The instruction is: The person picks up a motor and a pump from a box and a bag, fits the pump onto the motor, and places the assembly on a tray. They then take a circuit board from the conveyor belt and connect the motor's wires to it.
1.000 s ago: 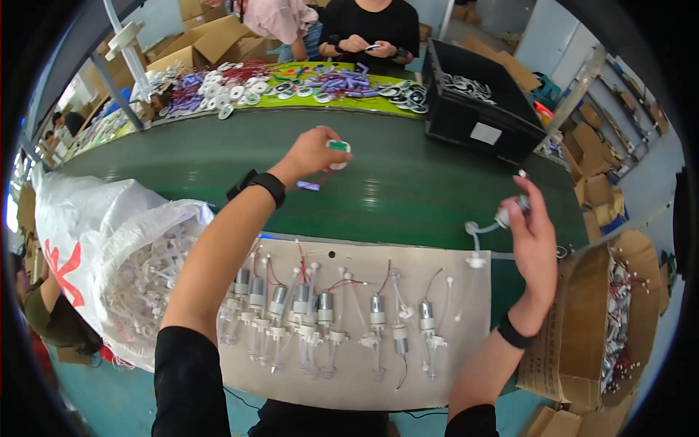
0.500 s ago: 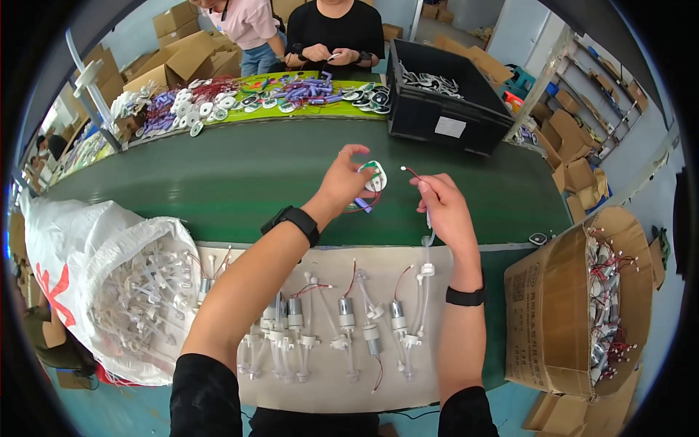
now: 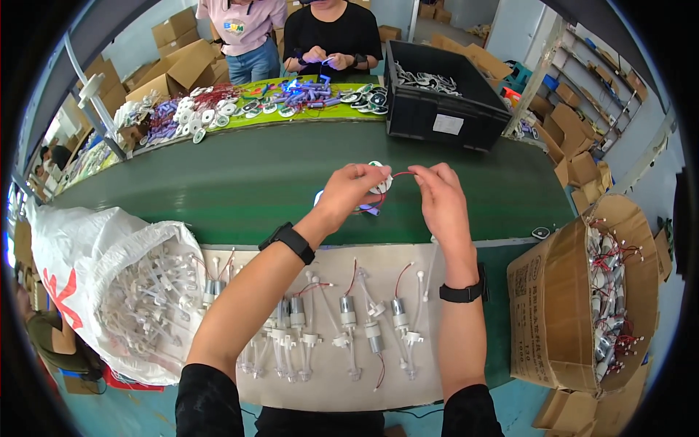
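Above the green belt, my left hand (image 3: 351, 191) is closed on the edge of a round white disc (image 3: 380, 182) that bears a small circuit board. A purple cylindrical battery (image 3: 370, 210) hangs under it on red wire. My right hand (image 3: 441, 198) pinches a thin red wire (image 3: 403, 174) at the disc's right side, so the wire spans the gap between both hands. Clear tubing (image 3: 430, 266) shows below my right hand, partly behind the wrist. What else lies in my right palm is hidden. On the beige mat (image 3: 429, 349) lie several small silver motors (image 3: 347, 312) with tubes and red wires.
A white sack (image 3: 73, 251) of clear tube parts stands left, a cardboard box (image 3: 546, 320) of wired motors right. Beyond the green belt (image 3: 240, 175) are a black crate (image 3: 444, 109), piled discs and batteries, and two people; one works with both hands.
My right hand has turned and brought the red wire up to the disc. My left fingers have closed over the disc's edge. The standing person beyond has shifted.
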Motion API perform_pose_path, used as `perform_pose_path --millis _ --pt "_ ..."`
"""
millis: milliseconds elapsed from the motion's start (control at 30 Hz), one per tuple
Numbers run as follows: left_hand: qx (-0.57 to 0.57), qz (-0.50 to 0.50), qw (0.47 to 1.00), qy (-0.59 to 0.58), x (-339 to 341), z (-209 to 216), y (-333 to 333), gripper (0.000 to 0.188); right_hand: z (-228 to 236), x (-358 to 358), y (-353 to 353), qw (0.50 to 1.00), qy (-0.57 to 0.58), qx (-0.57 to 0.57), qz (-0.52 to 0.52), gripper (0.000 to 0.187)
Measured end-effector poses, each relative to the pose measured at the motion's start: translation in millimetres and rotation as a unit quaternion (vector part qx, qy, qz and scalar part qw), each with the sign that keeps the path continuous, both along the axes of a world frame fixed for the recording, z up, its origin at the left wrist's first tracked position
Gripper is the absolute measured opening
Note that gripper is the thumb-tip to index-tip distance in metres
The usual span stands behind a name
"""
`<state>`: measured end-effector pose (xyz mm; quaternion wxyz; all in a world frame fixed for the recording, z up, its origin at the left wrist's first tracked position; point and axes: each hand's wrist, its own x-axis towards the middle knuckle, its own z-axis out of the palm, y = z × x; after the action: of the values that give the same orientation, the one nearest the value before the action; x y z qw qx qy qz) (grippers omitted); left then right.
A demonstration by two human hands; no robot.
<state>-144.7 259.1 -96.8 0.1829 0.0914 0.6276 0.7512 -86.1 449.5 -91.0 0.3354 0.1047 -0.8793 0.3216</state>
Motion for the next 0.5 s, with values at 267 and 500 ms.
perform_pose_path --millis 267,500 --pt "-0.055 0.015 0.992 0.114 0.5 -13.4 -0.7 0.025 -0.7 0.1 -11.0 0.998 -0.056 -0.021 0.031 0.018" --pt "-0.101 0.014 0.979 0.178 -0.2 -19.4 4.4 0.026 -5.9 -0.8 -28.8 0.976 -0.088 -0.170 0.100 0.017"
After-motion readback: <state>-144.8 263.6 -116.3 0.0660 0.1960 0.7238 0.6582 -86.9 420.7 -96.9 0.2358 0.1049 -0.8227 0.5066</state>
